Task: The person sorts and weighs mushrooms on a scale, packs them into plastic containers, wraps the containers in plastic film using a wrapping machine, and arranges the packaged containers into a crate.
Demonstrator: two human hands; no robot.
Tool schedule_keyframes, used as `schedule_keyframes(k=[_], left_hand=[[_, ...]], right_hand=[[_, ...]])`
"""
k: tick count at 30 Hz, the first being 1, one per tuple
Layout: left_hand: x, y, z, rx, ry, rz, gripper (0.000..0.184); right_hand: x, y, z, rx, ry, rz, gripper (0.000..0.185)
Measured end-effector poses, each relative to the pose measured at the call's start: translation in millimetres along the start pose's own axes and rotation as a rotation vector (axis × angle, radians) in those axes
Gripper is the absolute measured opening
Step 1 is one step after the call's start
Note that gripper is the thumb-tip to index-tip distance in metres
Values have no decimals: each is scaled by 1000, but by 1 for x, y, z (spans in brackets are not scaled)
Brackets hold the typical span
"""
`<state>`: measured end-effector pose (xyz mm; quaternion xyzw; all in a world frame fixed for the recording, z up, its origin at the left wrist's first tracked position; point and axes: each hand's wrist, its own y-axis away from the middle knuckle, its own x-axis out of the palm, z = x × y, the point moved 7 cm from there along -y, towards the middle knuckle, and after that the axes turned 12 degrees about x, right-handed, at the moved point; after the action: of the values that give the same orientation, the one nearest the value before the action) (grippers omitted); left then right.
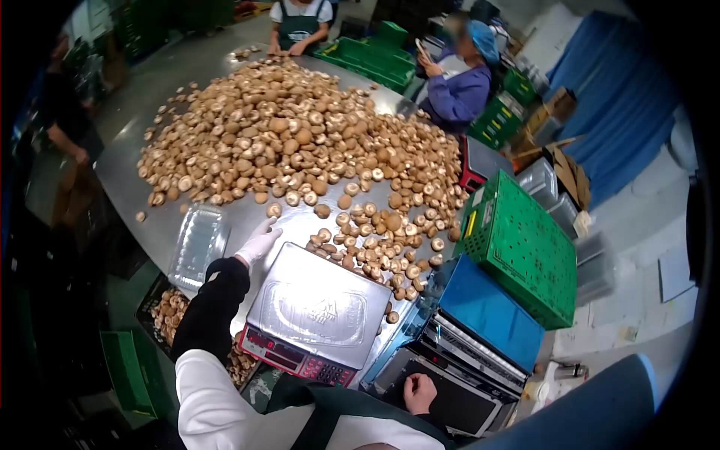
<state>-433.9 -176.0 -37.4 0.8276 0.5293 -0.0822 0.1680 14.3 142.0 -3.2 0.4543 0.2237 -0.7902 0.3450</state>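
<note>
My left hand [259, 243], in a white glove, reaches over the steel table with its fingers stretched out. Its fingertips are close to a single shiitake mushroom [274, 211] at the near edge of the pile; whether they touch cannot be made out. Beside this hand lies a clear plastic tray [199, 247], and to its right stands a weighing scale [319, 304] with a bare metal pan and a red display panel. My right hand [419, 394], ungloved, is curled closed over the black plate [454, 401] of a wrapping machine, with nothing visible in it.
A large heap of mushrooms [285, 142] covers the table's middle. Green crates [521, 251] stand at the right, near a blue panel [491, 311]. Below the table edge sit a mushroom-filled crate [169, 315] and a green crate [131, 371]. Other people stand around the far side.
</note>
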Motion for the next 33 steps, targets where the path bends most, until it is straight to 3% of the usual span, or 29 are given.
schedule_keyframes(k=[3,5,7,9,10,11,13,15,17,20,21,23,24,25,27,30,31,33], left_hand=[[37,-55,23,-49,-226,237,77],[52,-83,32,-49,-437,327,82],[71,-91,23,-127,-421,358,97],[98,-124,66,-130,-609,433,107],[110,-119,54,-218,-611,596,124],[119,-116,45,-260,-652,521,120],[141,-106,15,-222,-711,707,116],[169,-113,18,-134,-699,714,111],[188,-106,5,-205,-834,728,109],[206,-116,1,30,-440,734,99],[209,-114,-8,-13,-101,702,92],[211,-108,-28,56,150,751,85],[202,-103,-54,141,-22,737,82],[194,-112,-51,312,-119,620,80],[160,-121,-74,191,-241,479,77],[122,-162,-35,272,-568,286,70],[114,-168,-24,158,-549,313,75],[105,-173,-9,103,-665,308,80]], right_hand=[[-1,-1,3,-8,16,-81,9],[1,-2,1,47,20,-83,9],[3,-3,-2,74,27,-92,10],[5,-5,-6,84,10,-111,10],[5,-5,-4,64,19,-111,10],[5,-5,-2,45,28,-110,10],[3,-7,1,60,24,-108,10],[2,-8,3,60,38,-93,10],[3,-8,1,71,35,-85,10],[1,-13,-1,149,36,66,10],[-14,-23,9,152,33,54,10],[-7,-45,22,385,-34,690,14],[-10,-55,38,276,-7,916,20],[-23,-76,50,284,-4,908,20],[-37,-119,105,133,-143,1048,21],[-44,-208,156,-220,-106,767,20],[-36,-239,164,-341,-60,638,20],[4,-305,151,-174,-157,617,23]])
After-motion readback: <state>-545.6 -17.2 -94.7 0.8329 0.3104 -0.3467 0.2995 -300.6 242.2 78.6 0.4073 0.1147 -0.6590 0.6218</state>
